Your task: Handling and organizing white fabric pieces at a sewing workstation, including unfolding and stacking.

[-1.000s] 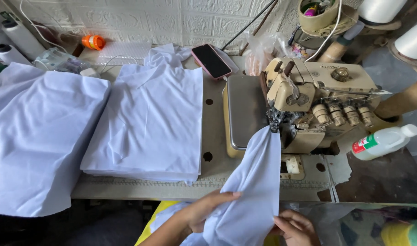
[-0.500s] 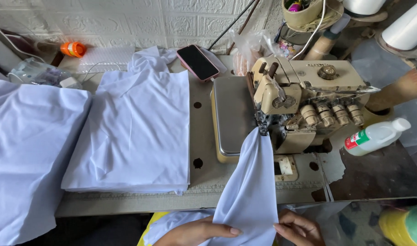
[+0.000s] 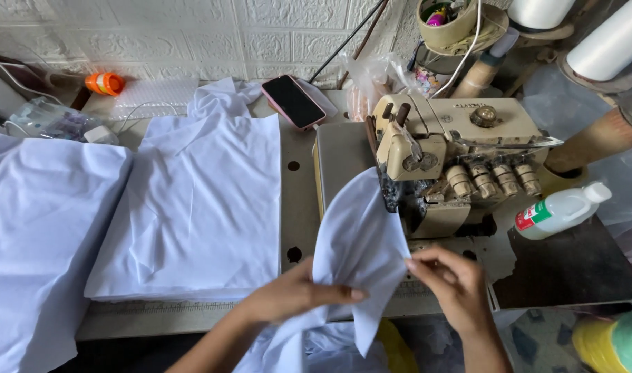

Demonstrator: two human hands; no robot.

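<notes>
Just in front of the cream overlock machine [image 3: 454,162], the white fabric piece [image 3: 361,242] hangs limp, light and soft. The left hand [image 3: 295,293] pinches its lower fold shut; the right hand [image 3: 454,287] nips its edge beside the machine. Edges seem the best hold.

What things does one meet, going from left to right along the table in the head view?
Loose white cloth → stack of folded white pieces → white piece held by the left hand and the right hand → beige sewing machine → white plastic bottle.
</notes>
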